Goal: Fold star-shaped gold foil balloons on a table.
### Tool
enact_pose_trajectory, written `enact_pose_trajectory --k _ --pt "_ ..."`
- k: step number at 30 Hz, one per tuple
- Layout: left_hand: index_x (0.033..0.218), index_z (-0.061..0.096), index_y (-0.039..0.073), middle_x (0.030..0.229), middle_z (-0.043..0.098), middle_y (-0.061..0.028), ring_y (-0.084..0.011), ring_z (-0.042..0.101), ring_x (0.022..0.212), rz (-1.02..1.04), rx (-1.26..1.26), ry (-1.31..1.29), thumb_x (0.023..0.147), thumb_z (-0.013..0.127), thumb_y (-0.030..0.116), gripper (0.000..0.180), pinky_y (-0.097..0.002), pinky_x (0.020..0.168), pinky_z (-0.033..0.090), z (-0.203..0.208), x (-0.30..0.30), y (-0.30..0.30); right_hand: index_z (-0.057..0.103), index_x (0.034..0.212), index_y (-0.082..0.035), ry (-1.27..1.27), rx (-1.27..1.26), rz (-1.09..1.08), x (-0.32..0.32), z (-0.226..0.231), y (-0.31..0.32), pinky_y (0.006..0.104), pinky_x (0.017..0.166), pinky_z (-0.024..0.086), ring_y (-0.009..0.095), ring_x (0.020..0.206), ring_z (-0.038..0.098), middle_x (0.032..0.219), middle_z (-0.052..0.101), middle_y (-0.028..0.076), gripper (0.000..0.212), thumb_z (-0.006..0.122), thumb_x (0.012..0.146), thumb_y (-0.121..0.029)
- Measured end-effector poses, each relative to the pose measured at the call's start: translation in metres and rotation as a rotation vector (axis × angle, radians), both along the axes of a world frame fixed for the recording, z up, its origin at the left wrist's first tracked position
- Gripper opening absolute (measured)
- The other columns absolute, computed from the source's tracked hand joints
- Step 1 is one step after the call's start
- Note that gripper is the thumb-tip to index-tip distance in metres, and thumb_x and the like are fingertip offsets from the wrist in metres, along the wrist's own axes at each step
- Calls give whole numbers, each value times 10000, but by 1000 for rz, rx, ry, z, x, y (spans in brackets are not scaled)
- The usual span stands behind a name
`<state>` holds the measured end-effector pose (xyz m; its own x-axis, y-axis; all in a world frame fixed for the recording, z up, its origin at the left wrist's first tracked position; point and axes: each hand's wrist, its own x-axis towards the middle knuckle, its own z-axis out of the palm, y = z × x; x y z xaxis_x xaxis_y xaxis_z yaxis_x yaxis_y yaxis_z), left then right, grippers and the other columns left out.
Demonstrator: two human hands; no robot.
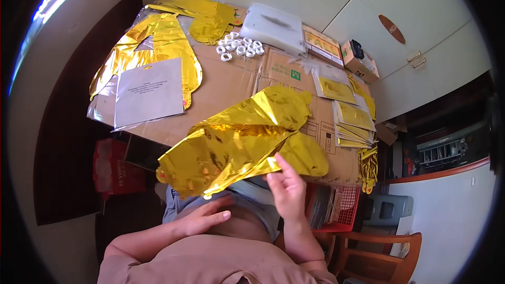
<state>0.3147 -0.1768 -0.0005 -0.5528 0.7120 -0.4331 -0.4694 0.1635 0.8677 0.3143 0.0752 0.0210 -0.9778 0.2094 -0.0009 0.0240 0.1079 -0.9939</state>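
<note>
A flattened gold foil balloon [236, 147] lies crinkled over the front edge of the cardboard-covered table, its near left end sticking out above my lap. My right hand [288, 186] is at the balloon's near edge, the index finger stretched over the foil and the thumb apart from it. Below the foil's left end, close to my body, my left hand [208, 218] has its fingers extended and holds nothing. A grey printed card [149, 93] in a clear sleeve rests at the left, partly on another flat gold balloon [179, 55].
White rings [241, 50] lie in a cluster at the back, near a translucent plastic box [271, 26]. Packaged gold foil pieces [353, 118] are stacked on the right. A small cardboard box [360, 60] stands behind them. Below are a red basket [344, 210] and a wooden chair [379, 239].
</note>
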Motion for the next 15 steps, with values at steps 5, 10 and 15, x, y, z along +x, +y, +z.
enact_pose_trajectory --k 5,10,15 --pt "1479 438 102 1454 540 -105 -269 510 1341 530 356 -429 997 580 520 654 -428 1080 384 -28 3 9 371 1527 45 -149 -5 268 24 9 -19 245 804 524 87 889 650 971 743 94 621 651 988 -83" --pt "1230 581 97 1182 676 -65 -247 652 1092 931 414 -531 998 622 273 294 -436 962 477 -34 -10 18 653 1295 -6 -264 218 655 5 70 10 266 716 544 101 788 661 937 745 88 391 730 926 -110" --pt "1121 603 96 1044 684 -44 -235 686 994 1009 402 -505 978 641 195 178 -428 889 521 -36 -13 11 687 1172 -20 138 637 314 -128 81 23 349 809 550 242 904 701 1006 716 146 312 732 895 -155"
